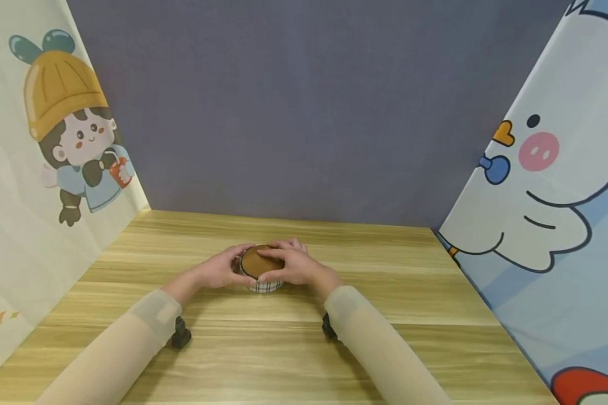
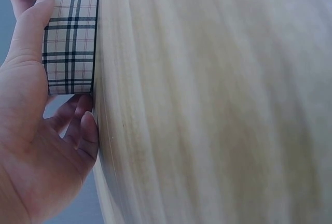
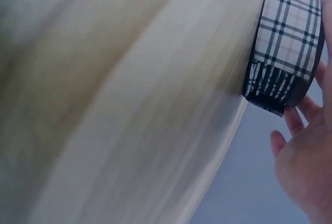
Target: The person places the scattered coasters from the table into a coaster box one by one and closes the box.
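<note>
A low round box [image 1: 259, 263] with a flat brown top and a plaid side stands on the wooden table, between both hands. My left hand [image 1: 222, 270] grips its left side, thumb at the front and fingers toward the back. From the right, my right hand [image 1: 300, 265] holds it, with the thumb at the front rim and a finger across the top. In the left wrist view the plaid side [image 2: 71, 42] sits close to the tabletop. The right wrist view shows a dark striped section [image 3: 270, 84] at one end of the plaid band.
The wood-grain table [image 1: 263, 360] runs back to a grey panel [image 1: 304, 112]. Printed cloths hang on both sides, a cartoon child [image 1: 81, 129] on the left one and a white cartoon bird [image 1: 562, 169] on the right one. Dark wrist devices [image 1: 180, 333] sit under the sleeves.
</note>
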`<state>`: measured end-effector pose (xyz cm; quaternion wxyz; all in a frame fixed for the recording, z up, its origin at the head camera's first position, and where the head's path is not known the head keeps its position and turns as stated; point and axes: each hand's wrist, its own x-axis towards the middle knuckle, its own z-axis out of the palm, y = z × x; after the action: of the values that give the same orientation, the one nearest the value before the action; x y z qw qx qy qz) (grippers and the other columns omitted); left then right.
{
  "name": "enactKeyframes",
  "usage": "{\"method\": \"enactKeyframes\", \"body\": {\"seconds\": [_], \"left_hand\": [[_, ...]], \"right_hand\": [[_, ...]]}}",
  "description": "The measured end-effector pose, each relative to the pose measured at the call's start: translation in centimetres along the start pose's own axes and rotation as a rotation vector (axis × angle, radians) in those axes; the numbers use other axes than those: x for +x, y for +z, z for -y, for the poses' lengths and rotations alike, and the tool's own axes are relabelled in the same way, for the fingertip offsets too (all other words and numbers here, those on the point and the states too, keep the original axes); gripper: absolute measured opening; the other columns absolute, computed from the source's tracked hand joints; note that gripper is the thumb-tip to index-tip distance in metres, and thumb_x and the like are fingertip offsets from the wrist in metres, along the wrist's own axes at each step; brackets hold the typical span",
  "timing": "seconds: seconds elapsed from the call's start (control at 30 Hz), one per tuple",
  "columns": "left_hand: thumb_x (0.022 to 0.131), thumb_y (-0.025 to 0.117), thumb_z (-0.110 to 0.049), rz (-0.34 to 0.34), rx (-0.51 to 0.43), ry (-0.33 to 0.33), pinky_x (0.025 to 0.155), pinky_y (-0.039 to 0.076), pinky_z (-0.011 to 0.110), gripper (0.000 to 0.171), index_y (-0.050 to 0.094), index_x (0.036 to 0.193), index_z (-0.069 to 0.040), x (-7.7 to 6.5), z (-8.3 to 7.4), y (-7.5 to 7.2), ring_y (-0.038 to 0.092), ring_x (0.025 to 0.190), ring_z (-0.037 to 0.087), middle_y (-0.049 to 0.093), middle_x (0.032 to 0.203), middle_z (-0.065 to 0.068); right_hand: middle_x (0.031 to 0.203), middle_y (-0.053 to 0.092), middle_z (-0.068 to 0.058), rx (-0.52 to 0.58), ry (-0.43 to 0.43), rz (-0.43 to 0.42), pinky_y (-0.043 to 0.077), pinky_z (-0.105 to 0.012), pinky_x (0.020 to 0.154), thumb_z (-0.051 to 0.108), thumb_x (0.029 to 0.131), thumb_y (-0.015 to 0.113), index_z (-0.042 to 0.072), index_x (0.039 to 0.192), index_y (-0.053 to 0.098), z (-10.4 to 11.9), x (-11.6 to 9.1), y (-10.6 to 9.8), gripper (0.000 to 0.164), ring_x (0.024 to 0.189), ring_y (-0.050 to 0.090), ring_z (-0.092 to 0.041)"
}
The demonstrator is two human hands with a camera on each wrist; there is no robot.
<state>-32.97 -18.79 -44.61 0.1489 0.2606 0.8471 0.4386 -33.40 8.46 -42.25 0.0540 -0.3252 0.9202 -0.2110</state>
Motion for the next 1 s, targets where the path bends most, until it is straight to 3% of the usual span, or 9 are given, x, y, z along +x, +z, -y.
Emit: {"method": "enactKeyframes", "body": {"seconds": [0.6,0.87,1.0], "left_hand": [[0.099,0.085,-0.04,0.008,0.024,-0.016,0.106,0.059,0.049,0.102,0.023,0.175,-0.01,-0.2,-0.2,-0.5,0.065,0.134,0.036,0.048,0.161,0.025],[0.1,0.084,-0.039,0.031,0.014,-0.016,0.109,0.057,0.052,0.106,0.018,0.176,-0.008,-0.3,-0.2,-0.5,0.064,0.136,0.037,0.048,0.162,0.025],[0.098,0.084,-0.046,0.011,0.058,-0.065,0.116,0.052,0.06,0.115,0.011,0.176,-0.005,-0.8,-0.6,-0.4,0.06,0.142,0.044,0.046,0.162,0.027]], "right_hand": [[0.181,0.033,0.004,-0.035,0.031,0.026,0.033,-0.048,0.112,0.072,0.096,0.072,0.046,0.165,0.047,0.6,0.0,-0.4,0.077,0.144,0.036,-0.025],[0.182,0.031,-0.002,-0.089,0.001,0.046,0.034,-0.054,0.119,0.072,0.098,0.07,0.044,0.169,0.042,1.0,-0.3,-0.5,0.081,0.15,0.035,-0.029],[0.183,0.025,-0.01,-0.067,0.001,0.055,0.023,-0.063,0.133,0.07,0.101,0.066,0.034,0.175,0.029,0.7,-1.2,-0.8,0.091,0.165,0.026,-0.039]]}}
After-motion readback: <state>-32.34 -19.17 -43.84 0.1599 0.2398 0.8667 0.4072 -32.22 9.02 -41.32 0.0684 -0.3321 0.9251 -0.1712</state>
